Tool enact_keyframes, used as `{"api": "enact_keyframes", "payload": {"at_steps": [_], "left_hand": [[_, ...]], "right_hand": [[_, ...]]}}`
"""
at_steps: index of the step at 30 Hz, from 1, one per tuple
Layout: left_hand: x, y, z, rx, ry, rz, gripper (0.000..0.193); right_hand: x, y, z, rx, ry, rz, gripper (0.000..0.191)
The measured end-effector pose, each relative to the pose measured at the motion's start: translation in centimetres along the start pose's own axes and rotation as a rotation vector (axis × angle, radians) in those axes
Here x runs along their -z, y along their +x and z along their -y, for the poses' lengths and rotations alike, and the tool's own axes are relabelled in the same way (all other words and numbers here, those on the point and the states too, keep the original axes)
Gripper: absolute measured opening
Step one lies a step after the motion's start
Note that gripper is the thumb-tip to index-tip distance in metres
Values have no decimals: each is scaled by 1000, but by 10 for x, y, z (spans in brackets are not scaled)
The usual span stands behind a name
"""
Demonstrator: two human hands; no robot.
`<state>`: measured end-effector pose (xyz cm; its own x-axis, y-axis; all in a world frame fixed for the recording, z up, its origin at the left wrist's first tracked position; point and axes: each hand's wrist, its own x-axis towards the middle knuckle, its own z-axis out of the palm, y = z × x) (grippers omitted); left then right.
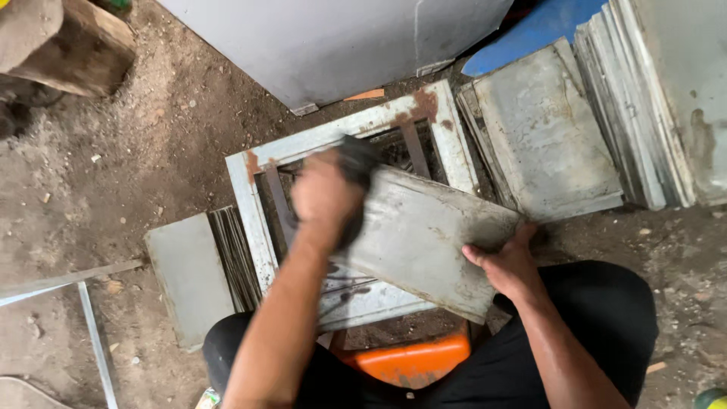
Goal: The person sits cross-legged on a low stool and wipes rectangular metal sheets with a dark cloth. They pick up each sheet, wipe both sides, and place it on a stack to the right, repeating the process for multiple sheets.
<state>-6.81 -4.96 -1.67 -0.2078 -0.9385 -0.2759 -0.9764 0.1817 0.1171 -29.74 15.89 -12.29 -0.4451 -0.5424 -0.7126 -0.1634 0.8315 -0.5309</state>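
Observation:
A grey rectangular metal plate [424, 235] lies tilted across a rusty pale metal frame [250, 204] on the dirt floor. My right hand [506, 261] grips the plate's right edge, thumb on top. My left hand [327, 195] is blurred with motion over the plate's left end and is closed around a dark pad or brush [356, 160] pressed against the plate. What exactly the dark thing is cannot be told.
Stacks of similar grey plates stand leaning at the right [545, 129] and far right [651, 91]; another pile [189, 273] lies left of the frame. An orange seat [413, 360] is below me, a wooden block [76, 45] at top left, thin metal bars [91, 333] at lower left.

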Motion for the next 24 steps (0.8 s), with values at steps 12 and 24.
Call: {"api": "enact_keyframes", "payload": {"at_steps": [12,24], "left_hand": [[-36,-51,-100,-178,-91,577,47],[-54,-47,-103,-296,-283,266,57]], "right_hand": [[2,-4,13,-41,20,60,140],[-3,6,5,17,-24,85,139]]}}
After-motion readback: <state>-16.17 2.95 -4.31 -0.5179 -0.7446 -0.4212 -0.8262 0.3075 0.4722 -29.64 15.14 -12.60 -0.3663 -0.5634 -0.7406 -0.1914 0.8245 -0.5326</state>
